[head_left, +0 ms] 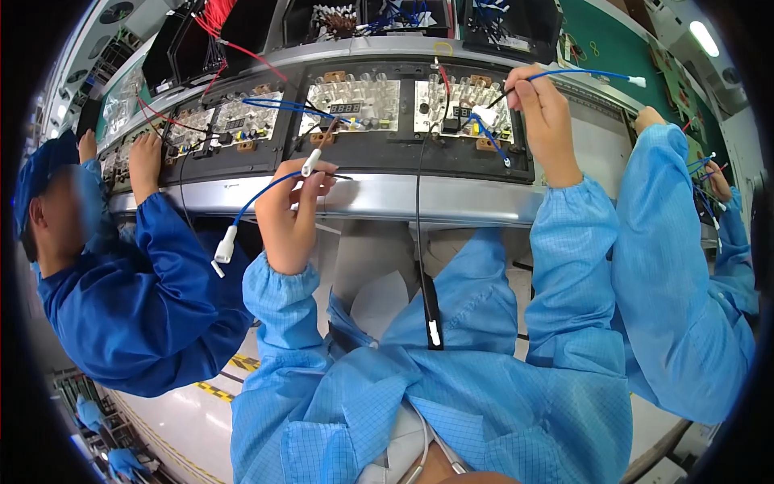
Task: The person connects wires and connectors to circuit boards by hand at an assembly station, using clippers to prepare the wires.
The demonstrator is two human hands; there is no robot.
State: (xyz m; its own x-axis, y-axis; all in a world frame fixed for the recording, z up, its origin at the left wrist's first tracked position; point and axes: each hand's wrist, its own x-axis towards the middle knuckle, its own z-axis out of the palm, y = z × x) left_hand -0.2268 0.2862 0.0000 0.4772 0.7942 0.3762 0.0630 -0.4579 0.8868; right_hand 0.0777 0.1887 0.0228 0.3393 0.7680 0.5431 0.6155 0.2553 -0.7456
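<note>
I have the left hand (pixel 292 214) pinching a blue lead (pixel 262 192) over the worktop's (pixel 484 198) front edge, the right hand (pixel 545 121) a second lead (pixel 584 72) farther in. Between them hangs a black cable (pixel 418 203); bins (pixel 538 26) line the far edge.

Left hand (pixel 292 211) is held nearer and to the left, kinda curled into a pinch; right hand (pixel 547 121) is held farther off right, pinched too, both forearms (pixel 576 234) stretched forward.
</note>
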